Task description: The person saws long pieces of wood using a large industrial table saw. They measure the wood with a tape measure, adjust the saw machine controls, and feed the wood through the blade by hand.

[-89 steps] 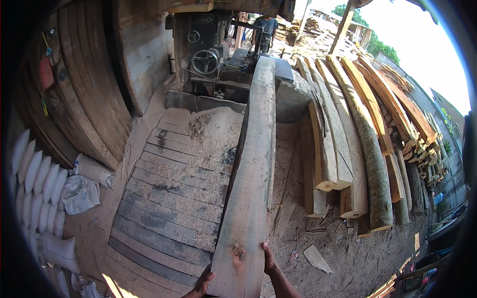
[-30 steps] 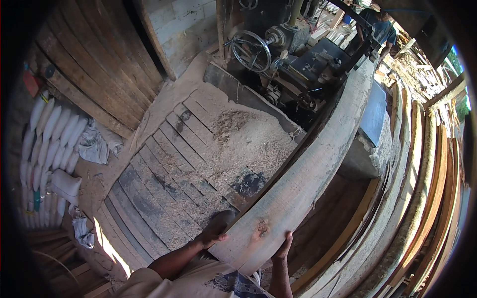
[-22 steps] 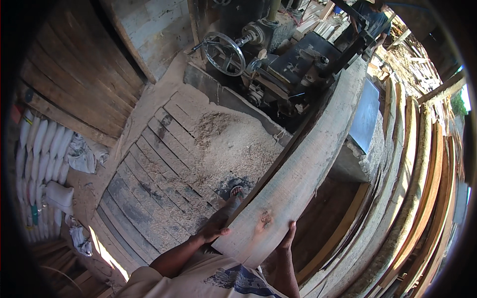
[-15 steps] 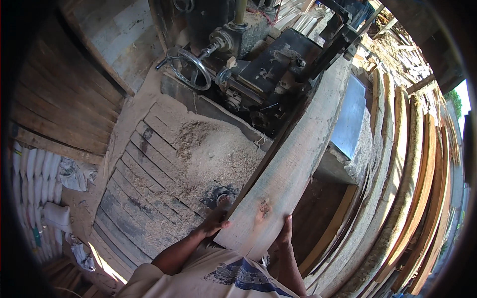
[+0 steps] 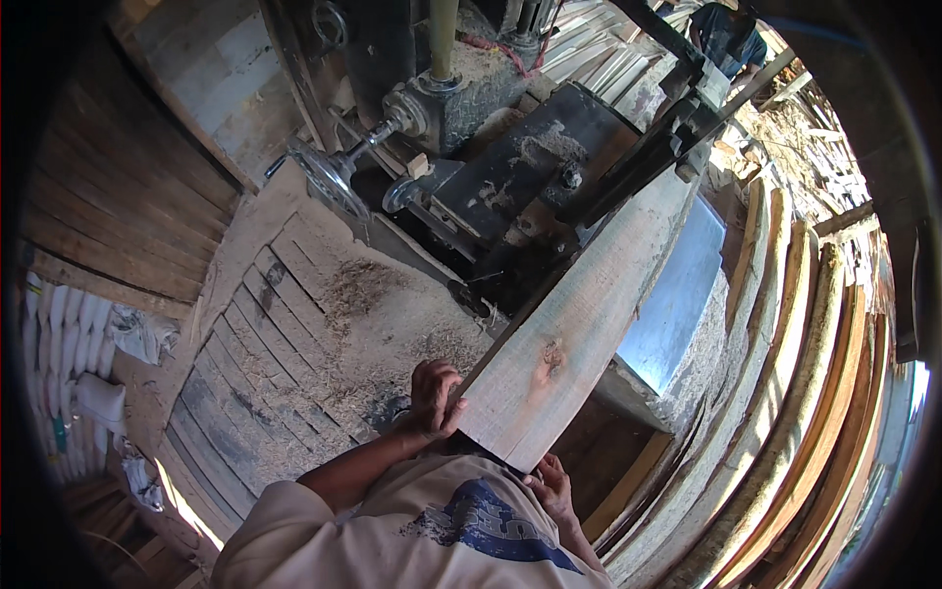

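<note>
A long, wide wooden plank (image 5: 589,329) with a brown knot runs from my body up to the dark metal guard of a large machine (image 5: 535,162). Its far part lies beside the machine's bed, over a smooth metal plate (image 5: 672,304). My left hand (image 5: 435,401) is closed at the plank's left edge near the close end, fingers curled and thumb against the corner. At the right corner of that same end, my right hand (image 5: 551,487) grips with the thumb on top; its lower fingers are partly hidden.
A shiny handwheel (image 5: 334,179) juts from the machine at the left. Sawdust (image 5: 363,294) covers the slatted floor. Long timbers (image 5: 785,402) lie stacked along the right. White sacks (image 5: 64,358) are piled at far left. Another person (image 5: 726,39) is at the far upper right.
The plank has slid forward, away from my body. My right hand has shifted from its right edge to the near end's corner; my left hand stays by the left edge, fingers more curled.
</note>
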`<state>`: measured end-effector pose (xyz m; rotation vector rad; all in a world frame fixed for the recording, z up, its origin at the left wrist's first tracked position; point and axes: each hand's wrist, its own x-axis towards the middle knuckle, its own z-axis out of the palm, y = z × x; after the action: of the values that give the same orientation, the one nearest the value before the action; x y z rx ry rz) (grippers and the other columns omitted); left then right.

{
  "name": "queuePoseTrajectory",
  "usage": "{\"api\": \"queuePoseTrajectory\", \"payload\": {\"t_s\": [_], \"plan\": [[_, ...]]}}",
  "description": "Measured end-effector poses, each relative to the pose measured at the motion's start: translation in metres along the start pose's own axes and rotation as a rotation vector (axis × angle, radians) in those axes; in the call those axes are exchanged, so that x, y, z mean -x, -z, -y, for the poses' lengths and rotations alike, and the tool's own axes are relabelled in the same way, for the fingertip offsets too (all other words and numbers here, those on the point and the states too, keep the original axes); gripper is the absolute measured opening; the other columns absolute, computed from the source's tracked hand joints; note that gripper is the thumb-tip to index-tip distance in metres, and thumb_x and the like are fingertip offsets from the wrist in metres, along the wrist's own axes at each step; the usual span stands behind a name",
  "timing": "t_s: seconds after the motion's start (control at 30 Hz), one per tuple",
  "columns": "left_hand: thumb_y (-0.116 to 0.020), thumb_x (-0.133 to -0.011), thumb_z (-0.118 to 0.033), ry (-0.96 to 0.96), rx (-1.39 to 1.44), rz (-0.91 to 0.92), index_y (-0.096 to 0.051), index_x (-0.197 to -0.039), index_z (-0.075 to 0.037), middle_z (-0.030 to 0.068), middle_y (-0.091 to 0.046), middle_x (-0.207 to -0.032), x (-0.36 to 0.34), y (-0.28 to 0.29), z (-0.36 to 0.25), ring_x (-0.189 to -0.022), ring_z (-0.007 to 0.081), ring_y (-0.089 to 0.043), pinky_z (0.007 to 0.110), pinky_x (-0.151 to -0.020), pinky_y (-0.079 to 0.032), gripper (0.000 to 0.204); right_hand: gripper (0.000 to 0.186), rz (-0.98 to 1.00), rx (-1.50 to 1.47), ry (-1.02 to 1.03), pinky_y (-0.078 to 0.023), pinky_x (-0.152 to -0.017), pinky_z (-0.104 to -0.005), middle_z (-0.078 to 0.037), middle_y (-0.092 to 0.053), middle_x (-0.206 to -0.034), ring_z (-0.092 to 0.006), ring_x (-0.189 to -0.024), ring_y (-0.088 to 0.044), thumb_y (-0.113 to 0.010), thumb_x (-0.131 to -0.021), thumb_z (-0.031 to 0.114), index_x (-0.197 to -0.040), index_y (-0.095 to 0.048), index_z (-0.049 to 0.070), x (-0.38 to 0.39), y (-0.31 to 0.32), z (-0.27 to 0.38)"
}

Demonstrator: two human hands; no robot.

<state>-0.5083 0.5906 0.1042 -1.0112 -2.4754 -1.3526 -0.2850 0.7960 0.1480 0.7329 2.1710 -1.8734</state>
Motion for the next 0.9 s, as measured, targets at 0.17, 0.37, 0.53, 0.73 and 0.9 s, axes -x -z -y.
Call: {"api": "queuePoseTrajectory", "payload": {"t_s": [0.17, 0.37, 0.53, 0.73, 0.9], "plan": [[-0.053, -0.089, -0.033, -0.05, 0.015, -0.146, -0.049, -0.1, -0.004, 0.0142, -0.053, -0.105, -0.078, -0.065, 0.012, -0.107, 0.0325, -0.049, 0.049, -0.097, -0.03, 0.031, 0.05, -0.22, -0.054, 0.054, -0.034, -0.1, -0.032, -0.01, -0.049, -0.124, -0.0195, -0.117, -0.045, -0.072, -0.085, 0.032, -0.119, -0.062, -0.002, -0.061, 0.039, -0.003], [-0.055, -0.092, -0.038, 0.182, 0.011, -0.277, -0.045, -0.104, -0.003, 0.0158, -0.046, -0.105, -0.154, -0.117, 0.008, -0.099, 0.0331, -0.047, 0.049, -0.093, -0.031, 0.039, 0.04, -0.549, 0.177, 0.134, -0.047, -0.08, -0.0289, -0.011, -0.07, -0.093, -0.0146, -0.086, -0.062, -0.067, -0.089, 0.034, -0.105, -0.068, -0.002, -0.143, 0.09, 0.01], [-0.056, -0.094, -0.036, 0.252, 0.185, -0.24, -0.045, -0.107, 0.001, 0.0182, -0.046, -0.104, -0.131, -0.1, -0.002, -0.098, 0.0325, -0.048, 0.043, -0.087, -0.039, 0.04, 0.051, -0.62, 0.205, 0.086, -0.046, -0.072, -0.0284, -0.01, -0.071, -0.082, -0.0065, -0.081, -0.05, -0.057, -0.094, 0.045, -0.11, -0.066, -0.003, -0.212, 0.148, 0.026], [-0.06, -0.091, -0.024, 0.56, 0.093, -0.252, -0.045, -0.104, 0.0, 0.0159, -0.047, -0.097, -0.039, -0.084, 0.012, -0.092, 0.0302, -0.048, 0.042, -0.083, -0.04, 0.031, 0.042, -0.497, -0.017, 0.298, -0.044, -0.082, -0.026, -0.008, -0.07, -0.095, -0.0103, -0.087, -0.057, -0.06, -0.094, 0.029, -0.116, -0.063, -0.006, -0.28, 0.196, 0.049], [-0.061, -0.09, -0.024, 0.56, 0.097, -0.302, -0.045, -0.104, 0.0, 0.0162, -0.048, -0.097, -0.038, -0.078, -0.003, -0.091, 0.031, -0.049, 0.042, -0.082, -0.041, 0.031, 0.056, -0.15, -0.193, 0.29, -0.018, -0.113, -0.0335, -0.013, -0.036, -0.15, -0.0223, -0.141, -0.028, -0.053, -0.091, 0.01, -0.144, -0.036, 0.001, -0.316, 0.265, 0.049]]}}
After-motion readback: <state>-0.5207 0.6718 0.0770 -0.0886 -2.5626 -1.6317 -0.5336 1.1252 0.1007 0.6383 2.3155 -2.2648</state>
